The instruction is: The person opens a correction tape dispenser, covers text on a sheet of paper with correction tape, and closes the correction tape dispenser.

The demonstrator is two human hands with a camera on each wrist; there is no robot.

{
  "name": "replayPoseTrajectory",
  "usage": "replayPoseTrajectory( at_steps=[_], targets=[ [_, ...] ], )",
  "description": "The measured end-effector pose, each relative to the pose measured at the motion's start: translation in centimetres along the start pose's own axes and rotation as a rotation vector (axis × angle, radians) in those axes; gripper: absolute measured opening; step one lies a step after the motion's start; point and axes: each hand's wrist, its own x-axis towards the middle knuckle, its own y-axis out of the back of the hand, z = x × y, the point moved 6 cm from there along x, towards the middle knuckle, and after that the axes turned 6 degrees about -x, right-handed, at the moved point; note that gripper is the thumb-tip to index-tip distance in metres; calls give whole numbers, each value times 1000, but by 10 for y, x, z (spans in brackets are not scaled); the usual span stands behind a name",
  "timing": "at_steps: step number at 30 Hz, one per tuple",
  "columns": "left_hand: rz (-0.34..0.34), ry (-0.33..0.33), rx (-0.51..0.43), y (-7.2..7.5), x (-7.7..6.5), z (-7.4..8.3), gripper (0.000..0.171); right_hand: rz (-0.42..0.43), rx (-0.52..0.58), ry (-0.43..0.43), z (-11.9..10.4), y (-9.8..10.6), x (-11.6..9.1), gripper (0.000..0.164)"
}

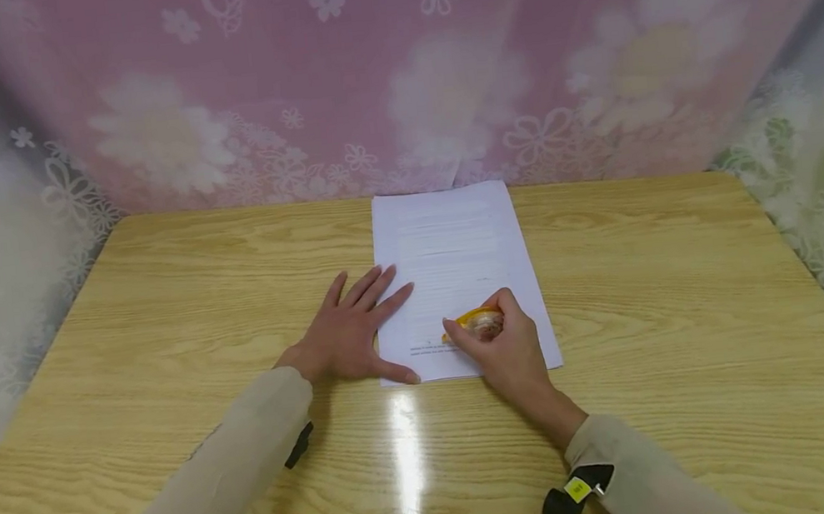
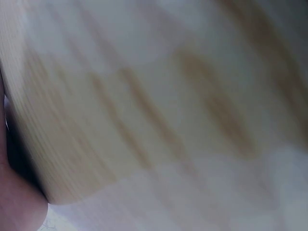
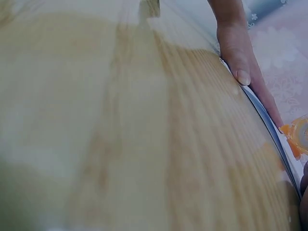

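A stack of printed white paper lies on the wooden table. My left hand is spread flat at its left edge, fingertips and thumb resting on the sheet. Over the lower right part of the page, my right hand pinches an orange correction tape with a clear body, its tip at the end of a short line of dark text. In the right wrist view the correction tape is partly cut off by the frame edge, with the left hand beyond it. The left wrist view catches only a bit of skin.
The wood-grain table stretches to both sides of the paper. A pink flowered cloth hangs behind its far edge, with pale flowered cloth at the left and right. Black wrist devices sit on both sleeved forearms.
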Motion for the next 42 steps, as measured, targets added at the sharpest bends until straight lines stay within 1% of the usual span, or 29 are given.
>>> replayPoseTrajectory(
  at_steps=[3,9,12,16,19,25,30,34,37,42],
  targets=[
    [6,-6,4,0,1,1,119,2,0,-1,0,1,0,49],
    [-6,-2,3,0,1,1,119,-22,9,-10,1,-1,0,49],
    [-10,3,5,0,0,0,119,-21,1,6,1,-2,0,48],
    [-15,5,24,1,1,0,119,-7,-28,34,-1,-2,1,47],
    [-12,2,33,1,1,1,119,-3,-58,36,-2,-1,1,47],
    [-20,5,28,0,1,0,120,-11,-112,54,-5,-1,1,42],
    [-24,10,22,-2,1,0,120,5,-144,88,-6,0,2,38],
    [-23,12,22,-3,2,0,120,32,-152,107,-6,2,1,37],
    [-22,11,21,-2,2,0,120,53,-156,119,-5,5,1,37],
    [-24,11,27,-1,2,0,120,63,-172,135,-4,9,2,38]
  ],
)
